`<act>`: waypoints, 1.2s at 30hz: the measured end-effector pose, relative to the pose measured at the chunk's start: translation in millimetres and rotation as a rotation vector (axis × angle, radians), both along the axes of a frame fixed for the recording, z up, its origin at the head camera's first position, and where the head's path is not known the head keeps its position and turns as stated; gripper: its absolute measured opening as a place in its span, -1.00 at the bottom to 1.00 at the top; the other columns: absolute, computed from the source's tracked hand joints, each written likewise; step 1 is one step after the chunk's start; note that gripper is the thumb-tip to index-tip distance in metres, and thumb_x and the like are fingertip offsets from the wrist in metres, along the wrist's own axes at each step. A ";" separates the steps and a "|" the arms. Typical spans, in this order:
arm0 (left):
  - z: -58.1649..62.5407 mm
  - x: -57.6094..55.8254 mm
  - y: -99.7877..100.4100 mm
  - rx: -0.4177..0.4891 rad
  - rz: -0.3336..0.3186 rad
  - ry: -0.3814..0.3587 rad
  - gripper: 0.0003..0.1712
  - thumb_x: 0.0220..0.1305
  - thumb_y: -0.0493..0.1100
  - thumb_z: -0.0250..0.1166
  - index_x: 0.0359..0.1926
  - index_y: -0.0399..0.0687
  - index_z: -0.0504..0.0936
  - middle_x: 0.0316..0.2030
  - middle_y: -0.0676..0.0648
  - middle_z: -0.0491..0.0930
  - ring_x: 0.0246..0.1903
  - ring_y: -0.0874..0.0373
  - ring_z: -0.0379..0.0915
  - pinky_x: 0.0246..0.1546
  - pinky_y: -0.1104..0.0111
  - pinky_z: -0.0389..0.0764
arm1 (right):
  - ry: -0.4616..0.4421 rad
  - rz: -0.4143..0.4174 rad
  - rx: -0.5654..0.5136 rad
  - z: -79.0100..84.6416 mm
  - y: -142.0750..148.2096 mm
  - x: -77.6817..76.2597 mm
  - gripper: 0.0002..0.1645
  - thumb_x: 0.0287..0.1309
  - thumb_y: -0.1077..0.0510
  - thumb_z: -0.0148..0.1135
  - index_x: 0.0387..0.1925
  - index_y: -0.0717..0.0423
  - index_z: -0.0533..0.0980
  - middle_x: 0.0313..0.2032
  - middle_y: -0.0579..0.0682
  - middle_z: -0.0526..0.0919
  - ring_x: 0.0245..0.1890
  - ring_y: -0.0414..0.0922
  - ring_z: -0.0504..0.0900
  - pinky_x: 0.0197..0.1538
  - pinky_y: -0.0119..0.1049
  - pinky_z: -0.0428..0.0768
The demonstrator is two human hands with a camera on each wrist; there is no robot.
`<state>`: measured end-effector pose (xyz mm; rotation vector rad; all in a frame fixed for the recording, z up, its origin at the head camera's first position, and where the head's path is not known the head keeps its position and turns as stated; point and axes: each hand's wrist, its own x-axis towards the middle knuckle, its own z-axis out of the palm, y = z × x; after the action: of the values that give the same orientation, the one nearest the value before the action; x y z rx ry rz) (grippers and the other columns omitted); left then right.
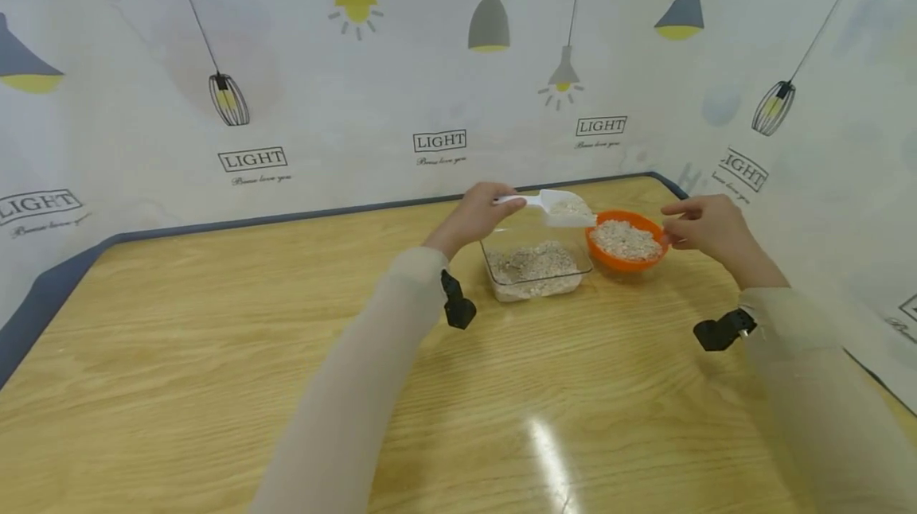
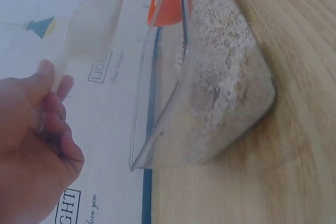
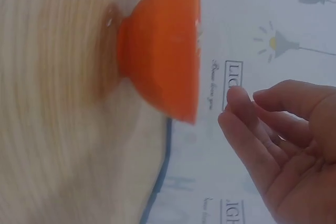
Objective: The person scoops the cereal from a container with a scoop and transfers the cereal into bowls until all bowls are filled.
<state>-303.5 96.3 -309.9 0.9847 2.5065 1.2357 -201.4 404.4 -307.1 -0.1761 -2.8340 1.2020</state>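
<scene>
My left hand grips the handle of a white scoop, which carries a load of oat flakes. The scoop is held over the far side of a clear rectangular container, its tip close to the rim of an orange bowl. Oats cover the container's bottom, and more oats fill the bowl nearly to its rim. On the bowl's right side is my right hand; the right wrist view shows its loosely bent fingers apart from the bowl, holding nothing.
The wooden table extends left and toward me. Behind it and on the right stand walls of lamp-printed cloth, close behind the container and bowl. A dark edge strip runs along the table's back.
</scene>
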 end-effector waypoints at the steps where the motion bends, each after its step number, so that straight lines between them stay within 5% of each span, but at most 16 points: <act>1: -0.2 -0.5 2.0 0.000 -0.002 0.005 -0.59 0.36 -0.05 0.04 0.08 -0.24 0.50 0.10 -0.15 0.44 0.08 0.05 0.36 0.08 0.30 0.36 | -0.005 -0.006 -0.001 -1.6 2.1 -1.5 -0.51 0.24 0.22 0.04 0.10 0.50 0.32 -0.25 0.33 0.58 -0.40 -0.04 0.66 -0.35 -0.27 0.62; 7: -1.0 -2.8 14.0 -0.011 -0.001 0.015 -0.59 0.36 -0.04 0.04 0.06 -0.22 0.51 0.07 -0.13 0.47 0.08 0.06 0.36 0.09 0.30 0.35 | -0.036 -0.005 0.016 -13.1 16.6 -7.5 -0.51 0.24 0.22 0.06 0.08 0.53 0.33 -0.24 0.33 0.60 -0.48 -0.25 0.62 -0.31 -0.21 0.62; 17: -3.6 -1.2 32.2 -0.032 0.027 0.043 -0.60 0.35 -0.03 0.07 0.01 -0.25 0.53 0.03 -0.15 0.49 0.04 0.06 0.38 0.08 0.32 0.35 | -0.083 0.053 0.009 -24.4 23.7 -11.0 -0.49 0.26 0.19 0.07 0.11 0.50 0.32 -0.09 0.42 0.51 -0.21 0.16 0.60 -0.19 -0.04 0.58; 26: -11.4 -0.4 47.4 -0.005 0.064 0.060 -0.64 0.33 -0.04 0.09 -0.03 -0.20 0.56 -0.05 -0.09 0.54 -0.05 0.11 0.43 0.00 0.36 0.41 | -0.089 0.072 -0.034 -25.9 20.2 -9.8 -0.51 0.24 0.27 0.07 0.11 0.53 0.31 -0.21 0.34 0.57 -0.26 0.08 0.64 -0.20 -0.07 0.58; 36: -13.5 8.8 61.7 0.033 0.122 0.045 -0.69 0.28 -0.10 0.16 -0.09 -0.23 0.59 -0.33 -0.08 0.57 -0.52 0.20 0.32 -0.49 0.47 0.38 | -0.071 0.072 -0.034 -30.8 22.9 -10.8 -0.52 0.24 0.27 0.08 0.11 0.53 0.32 -0.22 0.34 0.57 -0.31 0.01 0.66 -0.23 -0.13 0.60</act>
<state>-294.6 158.0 -323.3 0.8873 2.6239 1.3076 -212.2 427.4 -337.9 -0.1212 -2.9055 1.2838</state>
